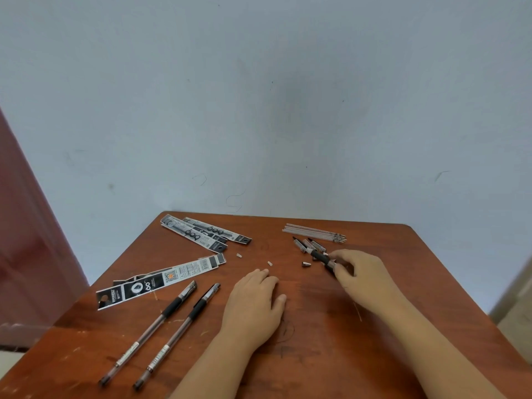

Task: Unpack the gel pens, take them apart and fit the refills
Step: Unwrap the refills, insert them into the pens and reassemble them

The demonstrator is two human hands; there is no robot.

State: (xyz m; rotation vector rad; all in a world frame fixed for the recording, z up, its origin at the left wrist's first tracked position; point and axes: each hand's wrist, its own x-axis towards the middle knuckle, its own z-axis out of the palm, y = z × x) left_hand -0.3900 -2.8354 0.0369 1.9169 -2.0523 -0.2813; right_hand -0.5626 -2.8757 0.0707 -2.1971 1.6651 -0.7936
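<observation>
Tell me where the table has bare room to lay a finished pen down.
Bare wood lies along the near right edge of the table, beyond the right hand, and at the far middle between the packaging sleeves and the refills. Crowded: the left side with two assembled pens and the pen parts by the right hand.

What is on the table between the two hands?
In the head view, mostly bare wood lies between the left hand and the right hand; a small metal pen tip sits just beyond that gap.
</observation>
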